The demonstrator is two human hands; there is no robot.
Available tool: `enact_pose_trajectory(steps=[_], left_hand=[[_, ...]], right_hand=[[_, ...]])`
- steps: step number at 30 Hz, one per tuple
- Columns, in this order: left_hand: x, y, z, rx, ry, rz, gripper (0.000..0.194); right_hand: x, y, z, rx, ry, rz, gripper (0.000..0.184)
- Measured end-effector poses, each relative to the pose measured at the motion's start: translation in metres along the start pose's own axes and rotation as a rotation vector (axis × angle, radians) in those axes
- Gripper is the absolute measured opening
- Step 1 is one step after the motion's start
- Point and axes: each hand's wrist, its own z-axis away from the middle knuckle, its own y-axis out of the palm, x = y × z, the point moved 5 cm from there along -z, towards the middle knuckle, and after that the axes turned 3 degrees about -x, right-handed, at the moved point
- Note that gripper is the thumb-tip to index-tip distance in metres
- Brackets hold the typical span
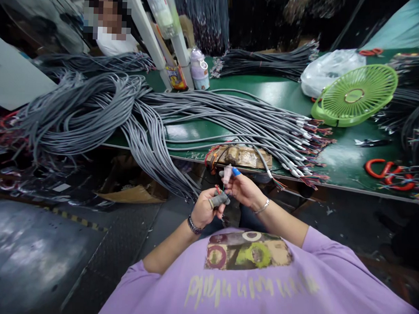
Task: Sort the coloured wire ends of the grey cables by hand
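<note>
My left hand (207, 207), with a grey cover on the thumb, is closed around thin coloured wires (219, 190), whose red and green ends stick up past the fingers. Close by on the right, my right hand (241, 188) has its fingers pinched together at the same wires; a blue cover and a pale cover sit on its fingertips. What lies between those fingertips is too small to make out. Just beyond both hands, a taped cardboard block (249, 157) with wires at its left end rests at the table edge.
Long grey cables (211, 104) with stripped ends stretch over the green table (277, 93), some hanging off its front edge. To the right are a green fan (354, 95), black-handled pliers (373, 142) and red-handled scissors (379, 168). A bottle (199, 70) stands behind; a person (113, 41) is at far left.
</note>
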Motion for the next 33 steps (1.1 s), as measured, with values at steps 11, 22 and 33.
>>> enact_pose_trajectory(steps=[11, 22, 33], left_hand=[[-0.007, 0.003, 0.001, -0.123, 0.078, 0.038, 0.028], [-0.001, 0.004, -0.004, -0.145, 0.04, 0.015, 0.025], [-0.001, 0.003, 0.012, -0.25, 0.152, 0.061, 0.023]], right_hand=[[0.002, 0.0, -0.007, -0.024, -0.001, 0.033, 0.039], [-0.001, -0.002, -0.012, -0.077, -0.048, -0.039, 0.042], [0.009, 0.004, 0.001, -0.034, -0.098, 0.088, 0.021]])
